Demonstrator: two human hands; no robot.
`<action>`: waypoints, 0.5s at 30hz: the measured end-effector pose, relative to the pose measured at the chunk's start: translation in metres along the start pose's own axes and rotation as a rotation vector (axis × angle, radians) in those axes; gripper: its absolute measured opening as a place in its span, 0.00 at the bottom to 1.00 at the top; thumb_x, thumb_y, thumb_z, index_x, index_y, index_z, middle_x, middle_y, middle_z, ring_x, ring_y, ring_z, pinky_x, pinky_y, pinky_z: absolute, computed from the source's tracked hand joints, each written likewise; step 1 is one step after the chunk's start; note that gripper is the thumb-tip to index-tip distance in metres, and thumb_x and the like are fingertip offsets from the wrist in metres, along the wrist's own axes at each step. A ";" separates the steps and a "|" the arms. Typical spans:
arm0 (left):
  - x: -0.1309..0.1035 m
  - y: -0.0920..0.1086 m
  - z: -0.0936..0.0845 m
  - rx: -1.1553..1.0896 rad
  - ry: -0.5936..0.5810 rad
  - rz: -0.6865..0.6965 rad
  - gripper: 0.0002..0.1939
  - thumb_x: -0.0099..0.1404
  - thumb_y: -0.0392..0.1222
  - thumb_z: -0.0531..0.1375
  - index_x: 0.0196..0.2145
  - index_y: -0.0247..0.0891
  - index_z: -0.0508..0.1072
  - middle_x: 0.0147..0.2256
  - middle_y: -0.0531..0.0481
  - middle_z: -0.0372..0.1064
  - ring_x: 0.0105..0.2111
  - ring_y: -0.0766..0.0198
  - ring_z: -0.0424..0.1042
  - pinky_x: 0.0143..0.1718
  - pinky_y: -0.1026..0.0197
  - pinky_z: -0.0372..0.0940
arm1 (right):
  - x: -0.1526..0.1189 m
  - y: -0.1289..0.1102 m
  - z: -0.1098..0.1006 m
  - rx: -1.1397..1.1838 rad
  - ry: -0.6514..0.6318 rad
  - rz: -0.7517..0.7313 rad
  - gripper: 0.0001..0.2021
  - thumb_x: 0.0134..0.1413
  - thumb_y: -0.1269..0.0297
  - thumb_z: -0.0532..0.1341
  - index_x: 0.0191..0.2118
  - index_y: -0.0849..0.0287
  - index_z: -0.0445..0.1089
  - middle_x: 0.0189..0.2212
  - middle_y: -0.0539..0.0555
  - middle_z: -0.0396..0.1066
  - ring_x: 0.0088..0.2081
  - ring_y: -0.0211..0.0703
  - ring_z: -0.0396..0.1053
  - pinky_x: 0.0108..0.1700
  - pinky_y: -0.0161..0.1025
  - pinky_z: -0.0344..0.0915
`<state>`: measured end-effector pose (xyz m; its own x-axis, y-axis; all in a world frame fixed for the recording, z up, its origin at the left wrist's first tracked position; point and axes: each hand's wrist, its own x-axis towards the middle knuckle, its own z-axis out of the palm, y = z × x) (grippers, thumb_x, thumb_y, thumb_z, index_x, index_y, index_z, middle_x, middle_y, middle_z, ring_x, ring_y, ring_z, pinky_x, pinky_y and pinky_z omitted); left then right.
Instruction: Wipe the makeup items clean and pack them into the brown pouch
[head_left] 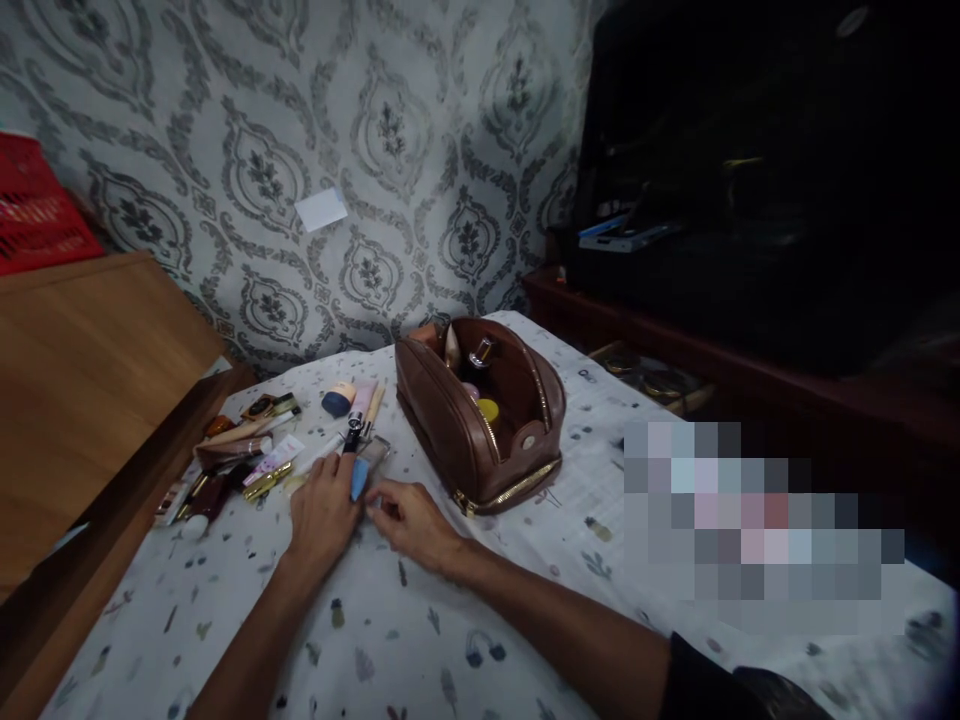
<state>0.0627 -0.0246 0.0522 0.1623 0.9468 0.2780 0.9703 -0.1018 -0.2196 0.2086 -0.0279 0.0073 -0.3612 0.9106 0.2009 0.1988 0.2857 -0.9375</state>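
On the patterned white cloth [420, 630], my left hand [326, 500] is closed, with a small flat blue piece [360, 478] at its thumb side. A dark slim item [351, 438] shows just beyond its fingers; whether they grip it is unclear. My right hand [416, 525] is close by, fingers curled in a pinch near the blue piece; anything between the fingertips is too small to make out. Past my right hand a brown makeup bag [439, 425] stands unzipped, holding a yellow-lidded container [488, 411] and a small bottle [482, 350].
Several cosmetics, among them a gold tube [268, 481], lie left of my hands. A jar with a dark blue base [337, 400] and a pink tube [363, 396] stand beyond. A wooden panel [90, 400] borders the left; a partly pulled-out drawer [694, 400] is at right.
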 end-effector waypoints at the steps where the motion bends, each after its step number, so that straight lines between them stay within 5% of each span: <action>1: 0.000 0.001 0.000 -0.033 -0.022 -0.004 0.09 0.66 0.37 0.55 0.43 0.39 0.70 0.43 0.43 0.71 0.45 0.52 0.70 0.35 0.58 0.62 | 0.000 0.001 0.000 0.001 0.005 -0.001 0.08 0.54 0.70 0.59 0.38 0.61 0.74 0.17 0.43 0.60 0.20 0.34 0.59 0.27 0.31 0.54; 10: 0.009 -0.016 0.007 -0.709 0.071 -0.066 0.16 0.68 0.53 0.50 0.32 0.40 0.69 0.27 0.53 0.69 0.29 0.60 0.69 0.34 0.61 0.60 | 0.001 0.003 -0.001 -0.024 0.003 -0.017 0.09 0.54 0.71 0.58 0.40 0.61 0.73 0.18 0.43 0.61 0.21 0.34 0.59 0.28 0.31 0.56; 15: 0.012 -0.026 0.005 -0.844 0.132 -0.157 0.22 0.69 0.58 0.47 0.27 0.40 0.65 0.23 0.55 0.63 0.26 0.63 0.65 0.32 0.62 0.59 | 0.001 0.005 -0.001 -0.102 0.086 -0.040 0.09 0.53 0.74 0.58 0.39 0.61 0.73 0.27 0.49 0.70 0.28 0.37 0.66 0.35 0.34 0.62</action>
<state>0.0382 -0.0090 0.0568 -0.0158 0.9309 0.3650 0.7837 -0.2152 0.5828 0.2104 -0.0247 0.0034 -0.2927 0.9186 0.2656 0.2792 0.3477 -0.8951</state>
